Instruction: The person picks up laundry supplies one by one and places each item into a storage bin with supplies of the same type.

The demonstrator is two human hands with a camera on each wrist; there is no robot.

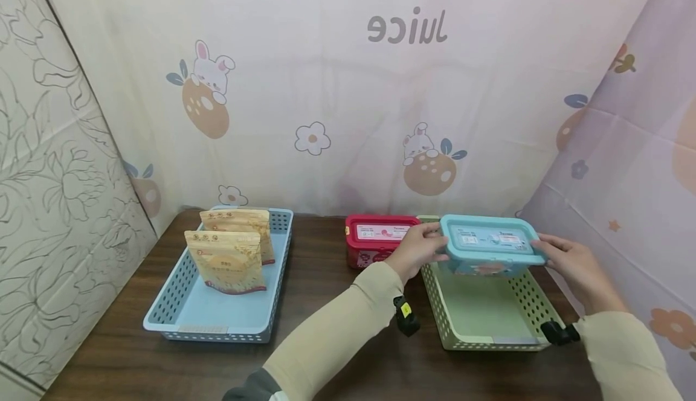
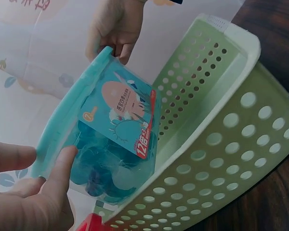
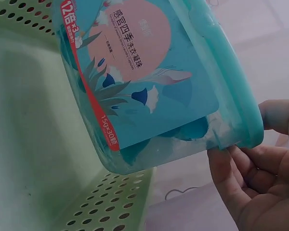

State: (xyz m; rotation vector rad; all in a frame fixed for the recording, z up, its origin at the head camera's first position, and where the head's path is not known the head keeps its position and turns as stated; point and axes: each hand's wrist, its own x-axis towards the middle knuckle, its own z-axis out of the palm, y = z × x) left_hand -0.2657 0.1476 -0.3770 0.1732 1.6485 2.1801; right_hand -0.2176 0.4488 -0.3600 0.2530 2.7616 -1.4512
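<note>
Between my two hands is a teal tub of laundry capsules (image 1: 489, 245) with a lid and a printed front label. My left hand (image 1: 417, 250) grips its left end by the lid rim, thumb and fingers at the edge. At the opposite end my right hand (image 1: 577, 268) pinches the rim, its fingers (image 3: 226, 178) curled under the lid's lip. The tub overlaps the back part of a green perforated basket (image 1: 478, 316); blue capsules show through its clear wall in the left wrist view.
Left of the green basket stands a red lidded tub (image 1: 375, 238), partly behind my left hand. Farther left, a light blue basket (image 1: 217, 322) holds two yellow pouches (image 1: 228, 262), both upright. A printed curtain (image 1: 326, 87) hangs behind the dark wooden table (image 1: 315, 268).
</note>
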